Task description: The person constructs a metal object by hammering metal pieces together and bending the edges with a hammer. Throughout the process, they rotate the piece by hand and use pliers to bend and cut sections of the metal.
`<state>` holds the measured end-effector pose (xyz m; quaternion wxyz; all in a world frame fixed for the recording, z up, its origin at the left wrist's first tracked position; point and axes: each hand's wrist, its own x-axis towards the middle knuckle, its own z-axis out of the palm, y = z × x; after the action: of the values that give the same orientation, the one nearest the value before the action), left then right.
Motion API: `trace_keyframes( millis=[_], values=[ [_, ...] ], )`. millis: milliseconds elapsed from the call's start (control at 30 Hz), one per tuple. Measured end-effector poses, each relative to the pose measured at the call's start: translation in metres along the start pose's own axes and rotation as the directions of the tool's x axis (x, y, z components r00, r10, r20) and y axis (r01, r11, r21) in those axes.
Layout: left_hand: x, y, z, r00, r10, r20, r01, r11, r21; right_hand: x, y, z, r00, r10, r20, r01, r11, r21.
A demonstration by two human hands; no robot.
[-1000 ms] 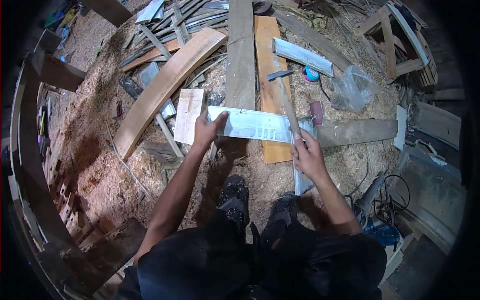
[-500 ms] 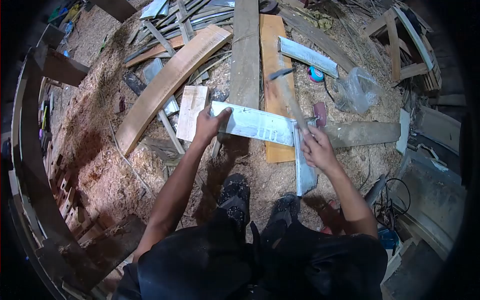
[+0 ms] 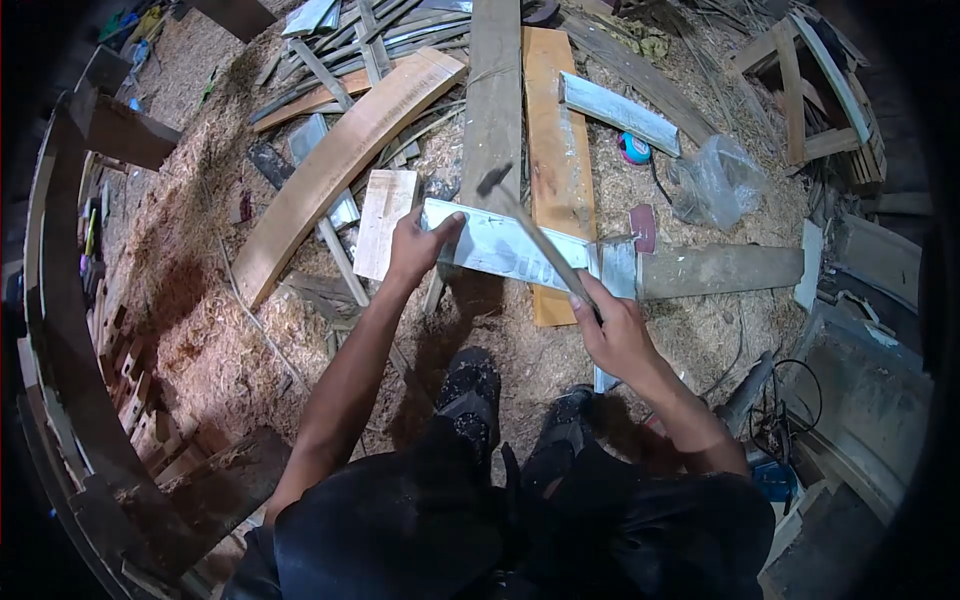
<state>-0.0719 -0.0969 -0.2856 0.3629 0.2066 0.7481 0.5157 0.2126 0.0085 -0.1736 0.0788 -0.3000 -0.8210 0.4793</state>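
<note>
My left hand (image 3: 415, 245) grips the left end of a white-painted board (image 3: 490, 240), its thumb lying on top. My right hand (image 3: 615, 325) is wrapped around the wooden handle of a hammer (image 3: 545, 245). The hammer slants up and left across the board, its dark head beyond the board's far edge. At the board's right end stands another white-painted wood piece (image 3: 605, 379), mostly hidden behind my right hand. A pale wood block (image 3: 387, 222) lies beside my left hand. Beneath the white board runs an orange-brown plank (image 3: 560, 180).
Wood shavings cover the floor. A curved wooden piece (image 3: 340, 170) lies at left, and a long grey plank (image 3: 492, 110) runs away from me. To the right are a blue tape measure (image 3: 634, 148), a clear plastic bag (image 3: 722, 180) and a grey board (image 3: 720, 270).
My right hand has come slightly left and toward me, and the hammer head has swung left and lower in view. My left hand and the white board stay nearly in place.
</note>
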Motion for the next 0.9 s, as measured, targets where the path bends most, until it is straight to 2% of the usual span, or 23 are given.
trace_keyframes(
  millis=[33, 167, 233, 300, 400, 433, 533, 600, 667, 733, 767, 867, 900],
  values=[
    [0.0, -0.001, 0.0, 1.0, 0.001, 0.0, -0.001, 1.0, -0.005, -0.001, -0.004, 0.005, 0.997, 0.003, -0.077, -0.002, 1.0, 0.01],
    [-0.001, -0.006, 0.004, 1.0, -0.004, 0.011, 0.004, 0.999, -0.042, 0.008, -0.017, -0.008, 0.948, 0.26, 0.184, -0.21, 0.944, -0.253],
    [-0.001, -0.006, 0.003, 0.999, -0.023, 0.023, 0.024, 0.999, -0.023, 0.001, -0.01, -0.005, 0.999, 0.049, 0.002, -0.048, 0.988, -0.144],
    [-0.001, -0.005, 0.004, 0.998, -0.051, 0.035, 0.051, 0.999, -0.006, -0.001, -0.014, -0.004, 0.975, -0.107, -0.195, 0.095, 0.993, -0.073],
    [0.001, -0.008, 0.004, 0.999, -0.036, 0.034, 0.036, 0.999, 0.004, -0.012, -0.001, 0.008, 0.978, -0.07, -0.199, 0.059, 0.996, -0.06],
    [0.002, -0.008, 0.005, 1.0, -0.015, 0.02, 0.015, 1.0, 0.013, -0.013, 0.004, 0.01, 0.995, 0.098, -0.037, -0.103, 0.982, -0.157],
    [0.001, -0.012, 0.004, 0.998, -0.054, 0.023, 0.055, 0.998, -0.014, -0.016, 0.007, 0.0, 0.981, 0.192, -0.021, -0.192, 0.968, -0.161],
    [0.007, -0.016, 0.004, 0.998, -0.049, 0.029, 0.051, 0.998, -0.043, -0.018, 0.009, 0.005, 0.969, -0.026, -0.245, 0.003, 0.996, -0.092],
    [0.007, -0.013, 0.004, 0.998, -0.045, 0.033, 0.046, 0.998, -0.046, -0.014, -0.01, 0.003, 0.966, -0.007, -0.258, -0.001, 0.999, -0.033],
    [0.005, -0.007, 0.003, 0.999, -0.042, 0.034, 0.043, 0.999, -0.023, -0.017, 0.009, 0.018, 0.96, -0.115, -0.257, 0.088, 0.99, -0.112],
    [0.005, -0.005, 0.004, 0.999, -0.034, 0.031, 0.035, 0.999, -0.037, -0.019, 0.014, 0.019, 0.984, -0.086, -0.158, 0.05, 0.975, -0.218],
    [0.003, -0.005, 0.005, 0.999, -0.026, 0.025, 0.027, 0.999, -0.045, -0.025, 0.022, 0.018, 0.991, 0.118, -0.056, -0.129, 0.959, -0.253],
    [0.005, -0.004, 0.005, 1.0, -0.018, 0.022, 0.018, 0.999, -0.029, -0.028, 0.019, 0.017, 0.992, 0.064, -0.112, -0.085, 0.978, -0.188]
  ],
)
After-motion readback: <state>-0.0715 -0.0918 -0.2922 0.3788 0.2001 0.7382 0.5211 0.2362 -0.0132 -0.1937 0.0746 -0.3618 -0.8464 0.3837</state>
